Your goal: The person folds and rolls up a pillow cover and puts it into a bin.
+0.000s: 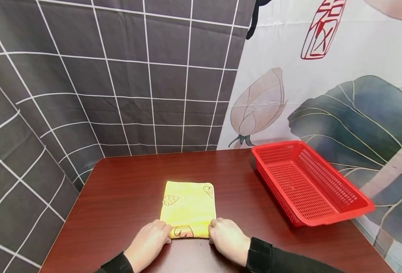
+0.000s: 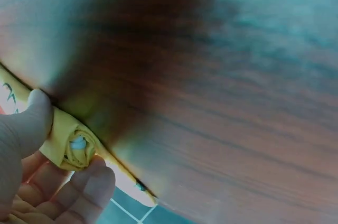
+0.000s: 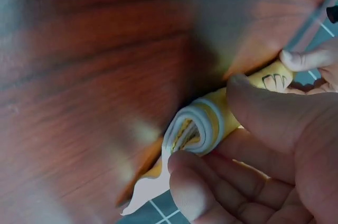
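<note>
A yellow cloth (image 1: pixel 189 201) with carrot-like outline prints lies on the table, its near edge rolled into a tight tube. My left hand (image 1: pixel 150 240) pinches the left end of that roll, thumb on the near side and fingers beyond it. At the right end, my right hand (image 1: pixel 229 239) grips the roll the same way. Spiral layers of the rolled cloth (image 2: pixel 79 147) show between thumb and fingers in the left wrist view. In the right wrist view the roll (image 3: pixel 198 129) shows white and yellow layers, with a flat part trailing off beneath.
A red plastic basket (image 1: pixel 337 218) with slatted sides stands at the table's right edge. The reddish-brown wooden table (image 1: pixel 119 189) backs onto a grey grid-patterned curtain (image 1: pixel 119 76) and a white hanging (image 1: pixel 266 45) with lotus prints.
</note>
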Demonstrator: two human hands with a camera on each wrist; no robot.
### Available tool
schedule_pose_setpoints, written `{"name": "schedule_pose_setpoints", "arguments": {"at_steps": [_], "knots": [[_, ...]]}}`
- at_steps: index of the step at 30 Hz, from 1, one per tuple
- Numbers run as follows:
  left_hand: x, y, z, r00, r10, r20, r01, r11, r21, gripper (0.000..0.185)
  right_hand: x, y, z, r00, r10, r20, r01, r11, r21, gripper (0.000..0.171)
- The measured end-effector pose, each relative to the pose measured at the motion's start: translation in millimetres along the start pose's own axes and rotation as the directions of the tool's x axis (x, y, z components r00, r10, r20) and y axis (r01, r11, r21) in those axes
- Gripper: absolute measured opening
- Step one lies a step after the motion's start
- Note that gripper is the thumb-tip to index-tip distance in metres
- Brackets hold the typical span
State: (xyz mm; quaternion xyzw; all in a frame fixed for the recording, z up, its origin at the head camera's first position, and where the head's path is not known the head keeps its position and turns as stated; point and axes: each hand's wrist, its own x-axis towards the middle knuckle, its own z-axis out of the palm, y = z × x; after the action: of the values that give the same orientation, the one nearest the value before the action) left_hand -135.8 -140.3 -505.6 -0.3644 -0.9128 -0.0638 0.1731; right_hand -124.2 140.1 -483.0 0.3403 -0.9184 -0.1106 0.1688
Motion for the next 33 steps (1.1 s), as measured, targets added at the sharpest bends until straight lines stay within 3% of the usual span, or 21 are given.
{"name": "schedule_pose_setpoints", "arguments": {"at_steps": [4, 7, 10, 16, 18, 20, 21, 24, 25, 27, 28, 30, 33], "knots": [[-3.4, 0.8, 0.6, 1.000, -0.014, -0.025, 0.015, 1.000, 0.018, 0.028, -1, -2, 0, 1.000, 0.011, 0.001, -0.011, 1.000, -0.019, 0.021], [-4.6, -0.4, 2.5, 0.994, -0.097, 0.045, 0.100, 0.993, -0.055, 0.024, -1, -3, 1, 1.000, 0.011, -0.008, -0.011, 1.000, -0.026, 0.015], [-3.8, -3.5, 3.4, 0.975, -0.187, 0.118, 0.202, 0.971, -0.126, 0.018, -1, -5, 3, 1.000, 0.009, -0.023, -0.010, 0.999, -0.039, 0.012], [6.7, -14.6, 1.5, 0.943, -0.241, 0.229, 0.293, 0.927, -0.234, 0.025, -1, -7, 6, 0.999, 0.011, -0.052, -0.015, 0.997, -0.074, 0.013], [11.9, -18.9, 2.6, 0.924, -0.261, 0.278, 0.333, 0.907, -0.256, 0.031, 1, -7, 6, 0.998, 0.019, -0.054, -0.023, 0.997, -0.079, 0.014], [19.5, -21.7, 1.2, 0.892, -0.291, 0.347, 0.393, 0.878, -0.274, 0.033, 2, -6, 7, 0.998, 0.028, -0.060, -0.033, 0.996, -0.081, 0.015], [21.8, -26.2, 7.6, 0.876, -0.302, 0.376, 0.415, 0.869, -0.271, 0.033, 2, -6, 7, 0.997, 0.032, -0.063, -0.037, 0.996, -0.080, 0.015], [33.1, -35.6, 20.1, 0.810, -0.354, 0.468, 0.492, 0.844, -0.214, 0.034, 3, -5, 6, 0.996, 0.040, -0.080, -0.046, 0.996, -0.075, 0.016], [38.0, -37.3, 21.3, 0.778, -0.379, 0.502, 0.519, 0.837, -0.174, 0.032, 4, -5, 7, 0.996, 0.043, -0.078, -0.049, 0.996, -0.072, 0.016], [46.4, -39.5, 21.5, 0.743, -0.420, 0.522, 0.542, 0.834, -0.100, 0.031, 5, -6, 7, 0.996, 0.052, -0.069, -0.056, 0.996, -0.066, 0.016], [51.8, -36.7, 13.7, 0.723, -0.444, 0.529, 0.558, 0.827, -0.068, 0.035, 5, -6, 7, 0.996, 0.056, -0.063, -0.060, 0.996, -0.064, 0.016], [58.7, -33.0, 1.3, 0.709, -0.478, 0.519, 0.569, 0.822, -0.020, 0.045, 5, -7, 8, 0.997, 0.063, -0.047, -0.065, 0.996, -0.061, 0.016], [63.5, -28.5, -12.6, 0.709, -0.492, 0.505, 0.576, 0.817, -0.014, 0.051, 5, -8, 8, 0.997, 0.066, -0.035, -0.068, 0.995, -0.066, 0.015]]}}
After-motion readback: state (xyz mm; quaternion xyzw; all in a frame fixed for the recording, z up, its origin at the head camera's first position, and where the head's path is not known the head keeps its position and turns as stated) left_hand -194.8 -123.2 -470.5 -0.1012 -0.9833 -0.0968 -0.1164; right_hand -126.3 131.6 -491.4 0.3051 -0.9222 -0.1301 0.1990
